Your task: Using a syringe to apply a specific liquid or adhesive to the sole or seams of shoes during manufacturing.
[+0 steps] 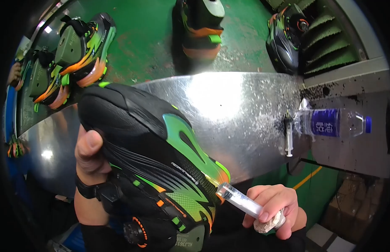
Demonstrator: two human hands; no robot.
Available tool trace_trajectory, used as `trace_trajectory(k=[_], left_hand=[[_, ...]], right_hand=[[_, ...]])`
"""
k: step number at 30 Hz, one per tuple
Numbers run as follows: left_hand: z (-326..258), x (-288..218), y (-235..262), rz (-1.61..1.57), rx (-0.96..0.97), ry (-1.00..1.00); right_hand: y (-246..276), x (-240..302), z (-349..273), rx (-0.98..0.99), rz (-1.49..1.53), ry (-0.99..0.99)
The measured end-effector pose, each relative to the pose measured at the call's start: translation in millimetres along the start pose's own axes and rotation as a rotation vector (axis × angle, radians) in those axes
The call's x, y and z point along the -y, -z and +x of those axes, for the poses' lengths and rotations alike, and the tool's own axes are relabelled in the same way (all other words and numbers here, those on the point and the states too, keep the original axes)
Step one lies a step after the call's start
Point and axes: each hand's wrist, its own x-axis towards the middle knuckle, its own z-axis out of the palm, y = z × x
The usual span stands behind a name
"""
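My left hand (92, 153) is closed around a black sneaker (127, 130) with green and orange parts, thumb on its toe end. The sneaker is held tilted on its side above the metal tabletop (157, 90). An olive shoe last (190, 241) fills its opening, beside a round dial (136, 231). In my right hand (272, 208) is a clear syringe (243, 201), with a crumpled white wad (270, 222) pinched under the fingers. The needle end points at the seam between upper and green sole; whether it touches I cannot tell.
More sneakers stand on the green surface beyond: a pair at left (83, 50), one in the middle (201, 31), one at right (283, 46). At right lie a second syringe (289, 136) and a plastic bottle (348, 122) with a purple label. Dark slats (325, 38) line the far right.
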Motion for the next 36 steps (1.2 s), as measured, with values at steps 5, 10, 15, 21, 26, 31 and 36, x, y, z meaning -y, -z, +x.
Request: trace_trajectory(k=[5, 10, 15, 21, 26, 31, 36], left_hand=[[-13, 0, 5, -0.006, -0.041, -0.017], [-34, -2, 21, -0.009, -0.057, -0.047], [-65, -8, 21, 0.002, -0.098, -0.095], [-49, 3, -16, 0.184, -0.038, -0.306], [-64, -1, -5, -0.043, 0.142, -0.289], [-62, -6, 1, -0.062, 0.283, -0.261], [-55, 9, -12, -0.095, 0.233, -0.375]], right_hand=[[-5, 7, -23, -0.036, -0.009, -0.054], [-13, 23, -42, -0.081, -0.081, -0.128], [-21, 39, -51, -0.078, -0.156, -0.213], [-26, 52, -46, -0.044, -0.282, -0.247], [-35, 64, -34, 0.002, -0.46, -0.27], [-34, 65, -35, 0.036, -0.389, -0.277], [-37, 71, -25, 0.062, -0.503, -0.256]])
